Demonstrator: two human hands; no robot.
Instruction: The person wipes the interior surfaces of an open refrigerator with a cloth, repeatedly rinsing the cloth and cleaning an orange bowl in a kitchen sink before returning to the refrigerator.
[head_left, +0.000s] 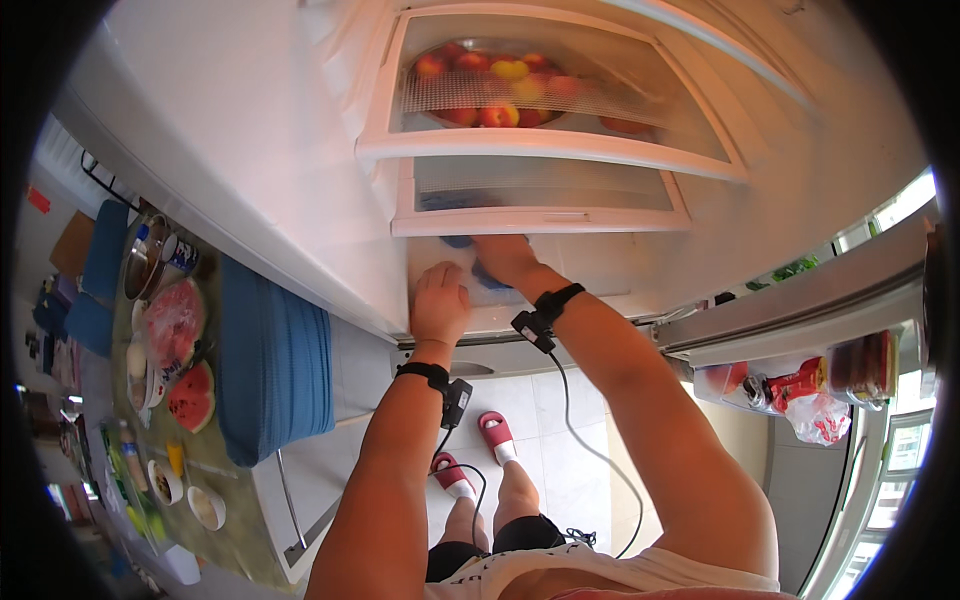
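Observation:
Inside an open refrigerator, my right hand (505, 259) reaches in under the lower shelf (540, 223). Under it lies a blue cloth (489, 276), bunched against the refrigerator floor (574, 274). The fingers of that hand are mostly hidden by the shelf's front edge. My left hand (441, 306) rests at the left of the floor, close to the side wall (300, 217), and holds nothing visible. Both wrists wear black straps with small cabled devices.
A bowl of peach-like fruit (499, 115) stands behind the upper shelf (551, 142). The opened door (780, 307) at right carries packed food. At left, a table (232, 491) holds watermelon (192, 397) and bowls, beside a blue-covered chair (274, 360). Cables hang from both wrists.

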